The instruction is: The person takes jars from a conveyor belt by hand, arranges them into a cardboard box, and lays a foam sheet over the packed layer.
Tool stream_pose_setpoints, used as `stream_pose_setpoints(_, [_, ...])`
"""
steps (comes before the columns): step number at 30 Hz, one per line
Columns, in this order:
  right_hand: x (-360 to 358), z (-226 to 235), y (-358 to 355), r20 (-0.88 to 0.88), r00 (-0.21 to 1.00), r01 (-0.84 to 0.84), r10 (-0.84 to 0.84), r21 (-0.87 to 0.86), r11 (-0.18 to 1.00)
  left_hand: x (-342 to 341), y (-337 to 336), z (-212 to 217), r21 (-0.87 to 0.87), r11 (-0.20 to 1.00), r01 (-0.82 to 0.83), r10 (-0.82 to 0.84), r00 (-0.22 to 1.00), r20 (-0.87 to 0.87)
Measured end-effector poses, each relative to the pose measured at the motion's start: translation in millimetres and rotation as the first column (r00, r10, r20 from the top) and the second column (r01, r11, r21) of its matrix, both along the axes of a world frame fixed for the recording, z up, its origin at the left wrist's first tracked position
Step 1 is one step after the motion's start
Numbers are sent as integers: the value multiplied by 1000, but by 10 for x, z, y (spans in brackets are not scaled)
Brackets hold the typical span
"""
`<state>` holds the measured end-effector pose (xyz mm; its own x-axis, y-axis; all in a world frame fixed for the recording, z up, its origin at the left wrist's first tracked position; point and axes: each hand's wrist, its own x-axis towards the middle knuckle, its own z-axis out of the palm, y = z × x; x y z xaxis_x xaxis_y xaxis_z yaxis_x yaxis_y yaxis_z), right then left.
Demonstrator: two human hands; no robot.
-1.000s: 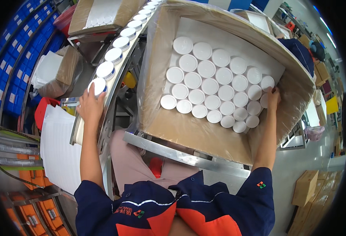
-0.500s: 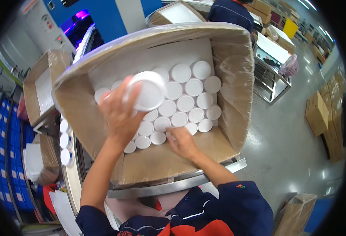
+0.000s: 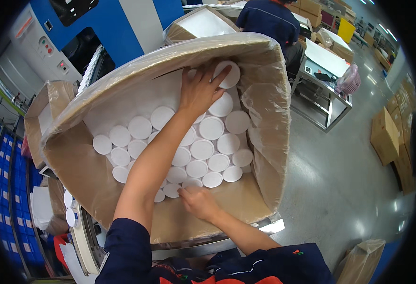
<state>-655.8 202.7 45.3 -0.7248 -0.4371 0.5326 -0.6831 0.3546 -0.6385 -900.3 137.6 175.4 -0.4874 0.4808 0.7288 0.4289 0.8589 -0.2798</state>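
Note:
My left hand (image 3: pixel 199 92) reaches to the far right part of a large lined carton (image 3: pixel 260 137). Its fingers are closed around a white round-lidded jar (image 3: pixel 227 75) in the far right corner. Several rows of the same white jars, such as this jar (image 3: pixel 202 149), stand lid up on the carton's floor. My right hand (image 3: pixel 199 202) is at the near row, its fingers curled and touching the edge of a jar (image 3: pixel 172 190). What lies within those fingers is hidden. My left forearm covers part of the middle rows.
A conveyor with white jars (image 3: pixel 72 217) runs along the left, beside blue bins (image 3: pixel 9 189). A blue machine (image 3: pixel 104 28) stands behind. Another person (image 3: pixel 269 23) sits at the back, near a metal table (image 3: pixel 328 94). Brown cartons (image 3: pixel 385 137) are stacked at right.
My left hand has moved from above the middle of the carton to its far right corner, lowering a white jar there. My right hand stays at the near row. The view has shifted.

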Motion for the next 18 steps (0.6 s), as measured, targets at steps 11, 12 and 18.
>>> stream_pose_setpoints(11, [-31,-186,2,57,994,-102,98,71,992,201,-12,-129,46,996,76,-83,978,189])
stream_pose_setpoints(12, [-75,-209,-4,51,997,-66,63,65,996,338,-47,-183,94,995,43,-62,978,201])
stream_pose_setpoints(18, [-202,-119,150,147,987,33,-61,189,982,2449,-537,-524,717,697,30,-417,830,371])
